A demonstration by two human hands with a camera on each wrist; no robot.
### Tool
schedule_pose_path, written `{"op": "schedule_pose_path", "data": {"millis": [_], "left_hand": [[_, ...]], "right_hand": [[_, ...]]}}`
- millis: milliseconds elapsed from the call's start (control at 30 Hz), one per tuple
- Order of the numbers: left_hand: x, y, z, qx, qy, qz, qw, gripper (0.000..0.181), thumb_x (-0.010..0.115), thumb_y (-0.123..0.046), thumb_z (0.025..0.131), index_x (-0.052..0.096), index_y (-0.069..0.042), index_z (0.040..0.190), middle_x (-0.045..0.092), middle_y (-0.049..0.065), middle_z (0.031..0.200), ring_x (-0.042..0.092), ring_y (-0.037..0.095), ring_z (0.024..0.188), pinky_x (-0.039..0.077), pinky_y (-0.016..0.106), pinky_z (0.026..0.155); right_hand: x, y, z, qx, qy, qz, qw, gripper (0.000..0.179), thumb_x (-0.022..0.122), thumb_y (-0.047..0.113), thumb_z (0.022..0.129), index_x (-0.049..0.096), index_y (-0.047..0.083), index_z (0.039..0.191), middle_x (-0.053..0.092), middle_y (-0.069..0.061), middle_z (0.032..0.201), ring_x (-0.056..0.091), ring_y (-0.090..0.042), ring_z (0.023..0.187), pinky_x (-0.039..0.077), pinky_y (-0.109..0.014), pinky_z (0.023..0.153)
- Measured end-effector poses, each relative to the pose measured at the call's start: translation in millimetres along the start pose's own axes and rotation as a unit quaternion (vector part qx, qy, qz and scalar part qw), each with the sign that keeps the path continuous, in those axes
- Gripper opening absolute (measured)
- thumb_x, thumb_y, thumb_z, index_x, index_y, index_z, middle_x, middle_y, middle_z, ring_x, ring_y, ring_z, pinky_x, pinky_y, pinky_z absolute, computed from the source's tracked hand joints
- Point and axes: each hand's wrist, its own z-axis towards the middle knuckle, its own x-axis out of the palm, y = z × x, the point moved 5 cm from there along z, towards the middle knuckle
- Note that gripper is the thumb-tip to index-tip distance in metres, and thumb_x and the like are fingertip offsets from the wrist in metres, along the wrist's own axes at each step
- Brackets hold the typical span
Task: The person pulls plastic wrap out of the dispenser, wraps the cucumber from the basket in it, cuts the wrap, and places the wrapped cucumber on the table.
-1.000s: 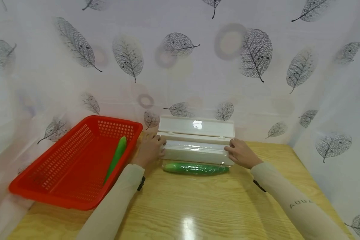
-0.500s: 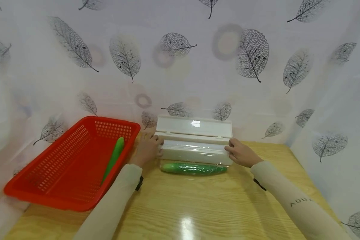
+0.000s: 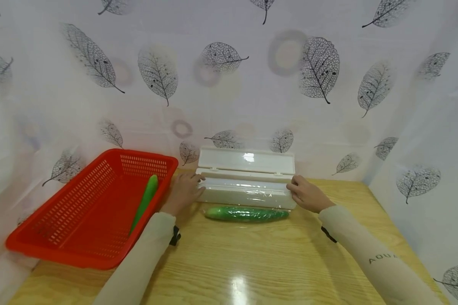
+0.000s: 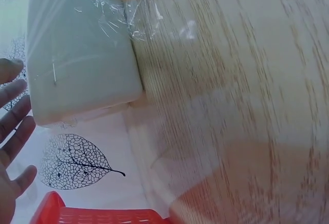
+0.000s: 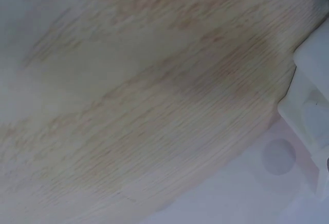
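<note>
A wood-grain table is supporting a red basket at left, an open white box and a film-covered green cucumber.

Tabletop lies free in front of the cucumber; a red basket bars the left, a white box the back.

Left hand and red basket cut off in the left wrist view
</note>
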Motion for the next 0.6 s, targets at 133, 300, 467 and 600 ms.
{"op": "schedule_pose_path", "data": {"millis": [133,300,467,600], "left_hand": [[-0.9,0.7,-1.2,-0.009,-0.002,-0.004,1.0000,0.025,0.066,-0.027,0.087,0.065,-0.012,0.108,0.067,0.010,0.110,0.059,0.031,0.105,0.044,0.050,0.096],[-7.7,-4.2,-5.9,-0.010,-0.040,-0.008,0.9991,0.022,0.066,-0.022,0.087,0.066,-0.012,0.106,0.067,0.009,0.109,0.061,0.029,0.101,0.047,0.045,0.093],[-7.0,-52.9,-16.1,0.152,-0.061,0.055,0.9849,0.024,0.071,-0.022,0.081,0.065,-0.012,0.102,0.067,0.004,0.098,0.063,0.019,0.090,0.053,0.034,0.084],[12.0,-87.3,-23.7,0.239,0.028,0.085,0.9668,0.037,0.076,-0.030,0.075,0.063,-0.015,0.106,0.066,0.000,0.096,0.062,0.015,0.089,0.053,0.030,0.082]], "right_hand": [[-1.6,10.6,5.7,0.009,-0.027,-0.017,0.9995,0.013,0.062,0.010,0.080,0.056,0.010,0.092,0.047,-0.007,0.084,0.041,-0.015,0.072,0.040,-0.031,0.062],[-2.0,54.2,18.0,-0.053,-0.063,-0.031,0.9961,0.030,0.073,0.015,0.068,0.059,0.008,0.094,0.055,-0.006,0.086,0.051,-0.019,0.077,0.046,-0.035,0.070],[9.4,96.7,21.7,-0.110,-0.046,-0.063,0.9908,0.040,0.082,0.026,0.065,0.060,0.009,0.094,0.057,-0.003,0.088,0.055,-0.017,0.080,0.050,-0.032,0.073],[20.5,107.9,24.1,-0.124,-0.013,-0.108,0.9864,0.046,0.082,0.035,0.067,0.060,0.009,0.099,0.059,-0.003,0.092,0.059,-0.018,0.086,0.051,-0.034,0.080]]}}
